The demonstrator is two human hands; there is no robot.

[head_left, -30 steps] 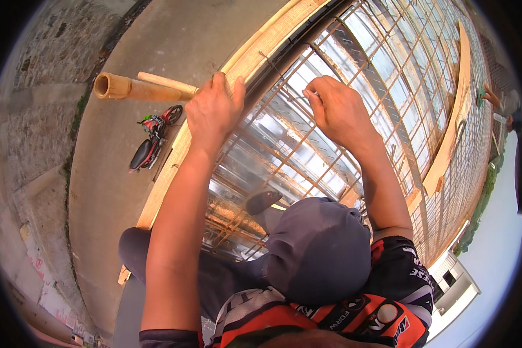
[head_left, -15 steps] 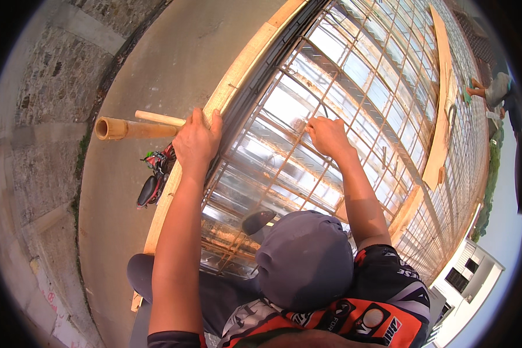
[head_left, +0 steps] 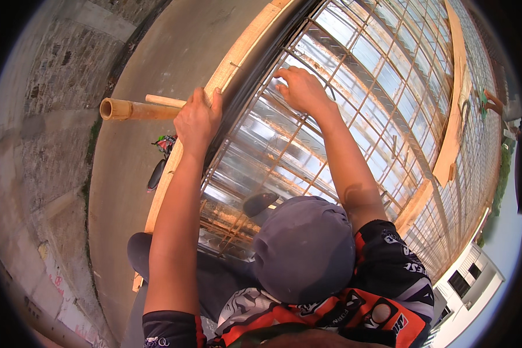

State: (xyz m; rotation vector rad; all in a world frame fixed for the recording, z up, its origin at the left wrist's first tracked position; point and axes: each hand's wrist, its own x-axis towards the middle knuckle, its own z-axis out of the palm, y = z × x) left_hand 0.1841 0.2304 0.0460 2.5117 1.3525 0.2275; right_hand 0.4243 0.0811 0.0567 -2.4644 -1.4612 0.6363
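My left hand (head_left: 197, 120) is closed over the edge of a long pale wooden board (head_left: 229, 69), its thumb on the inner side. Past that board sticks out a hollow bamboo pole (head_left: 136, 110), with a thinner wooden stick (head_left: 165, 101) beside it. My right hand (head_left: 301, 90) hovers over or rests on the steel bar mesh (head_left: 354, 64), near its left border, with index finger and thumb apart and nothing visible between them. A dark curved rod (head_left: 312, 68) passes close behind that hand. Shiny metal sheeting (head_left: 267, 124) lies under the bars.
Left of the board the ground drops to a paved road (head_left: 127, 191) with a parked motorbike (head_left: 161, 159) and a stone wall (head_left: 64, 87). A splintered plank (head_left: 455, 110) lies across the mesh. Another person's limb (head_left: 493, 104) shows at far right, near a green item.
My right hand has left the mesh bar it was pinching and moved forward and left, its fingers now spread. My left hand keeps its hold on the board. The view has shifted slightly.
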